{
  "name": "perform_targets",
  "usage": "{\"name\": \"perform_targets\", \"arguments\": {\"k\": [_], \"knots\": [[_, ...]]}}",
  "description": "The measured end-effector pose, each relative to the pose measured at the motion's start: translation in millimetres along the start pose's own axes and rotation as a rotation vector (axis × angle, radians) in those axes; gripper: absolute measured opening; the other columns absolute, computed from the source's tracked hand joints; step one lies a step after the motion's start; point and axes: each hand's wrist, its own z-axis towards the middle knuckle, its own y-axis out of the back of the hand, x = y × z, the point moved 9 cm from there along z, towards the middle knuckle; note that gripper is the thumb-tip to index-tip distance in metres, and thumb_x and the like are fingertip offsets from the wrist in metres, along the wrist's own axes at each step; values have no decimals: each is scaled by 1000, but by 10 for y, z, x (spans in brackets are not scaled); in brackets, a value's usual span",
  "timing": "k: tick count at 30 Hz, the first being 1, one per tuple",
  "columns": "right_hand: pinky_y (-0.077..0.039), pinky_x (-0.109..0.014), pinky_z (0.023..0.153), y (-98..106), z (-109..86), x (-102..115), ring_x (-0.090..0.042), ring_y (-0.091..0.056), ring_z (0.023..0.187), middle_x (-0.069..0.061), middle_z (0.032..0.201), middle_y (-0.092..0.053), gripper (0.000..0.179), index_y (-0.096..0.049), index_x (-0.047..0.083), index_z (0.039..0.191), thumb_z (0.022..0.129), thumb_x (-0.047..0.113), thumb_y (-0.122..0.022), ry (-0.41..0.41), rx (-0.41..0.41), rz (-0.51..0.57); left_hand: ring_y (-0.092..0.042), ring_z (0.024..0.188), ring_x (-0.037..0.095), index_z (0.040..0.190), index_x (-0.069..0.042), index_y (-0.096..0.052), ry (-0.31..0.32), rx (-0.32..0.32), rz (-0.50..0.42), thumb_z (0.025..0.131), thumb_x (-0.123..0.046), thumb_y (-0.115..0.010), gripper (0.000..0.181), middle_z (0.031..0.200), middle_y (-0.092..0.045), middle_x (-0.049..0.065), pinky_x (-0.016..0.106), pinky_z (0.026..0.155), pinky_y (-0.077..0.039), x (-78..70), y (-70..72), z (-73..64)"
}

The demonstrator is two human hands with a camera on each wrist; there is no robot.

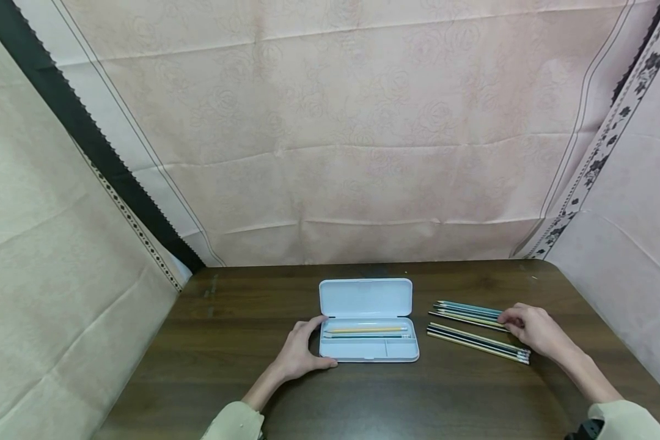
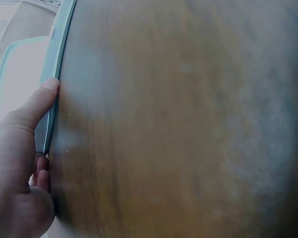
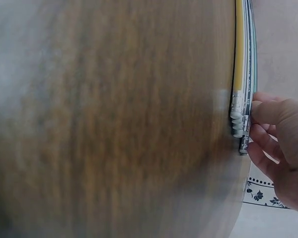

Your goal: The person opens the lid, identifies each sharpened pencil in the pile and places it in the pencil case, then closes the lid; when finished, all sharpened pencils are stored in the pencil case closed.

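Note:
A light blue pencil case [image 1: 338,354] lies with its lid [image 1: 365,297] raised at the back. Inside it are a yellow pencil [image 1: 365,330] and teal pencils [image 1: 368,336]. My left hand [image 1: 299,353] grips the case's left end, thumb at the front edge and fingers at the back corner. To the right, my right hand [image 1: 536,330] pinches at the right end of the rear group of pencils [image 1: 467,311], teal and yellow-green ones; its fingertips partly hide their ends. In front of it lies a second group, black and yellow striped pencils [image 1: 475,343], with white erasers showing in the right wrist view.
Everything lies on a dark brown wooden table [image 1: 363,403]. Pale patterned cloth [image 1: 363,134] hangs behind the table's back edge and along both sides.

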Motion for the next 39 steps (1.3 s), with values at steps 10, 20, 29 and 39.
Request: {"name": "perform_targets", "arguments": {"k": [10,20,29,39], "knots": [[-45,-32,58,-27,11,2,-6,-50,67,10,78,-57,20,-73,11,86,79,-7,-77,-6,18,0,-43,121,29,148,-14,-46,0,0,0,71,-45,-90,94,135,-50,11,53,96,-40,-5,0,-10],[-44,-33,58,-56,9,-33,-9,-51,68,7,79,-58,19,-72,10,87,80,-7,-76,-23,39,-18,-43,121,28,148,-15,-46,9,3,3,71,-47,-89,94,135,-49,11,52,96,-40,-3,-5,-8],[-44,-32,57,-21,-17,-7,-8,-50,67,8,79,-58,20,-72,10,87,78,-7,-78,-6,-2,-32,-43,121,28,148,-15,-46,1,2,-1,71,-48,-89,94,136,-49,11,52,96,-40,5,-7,1],[-44,-30,57,35,-45,86,-3,-50,67,9,79,-58,23,-73,11,87,76,-8,-79,52,-54,-20,-43,121,29,148,-15,-46,-7,-1,12,71,-45,-90,94,135,-49,11,51,96,-41,-14,-3,-2]]}}
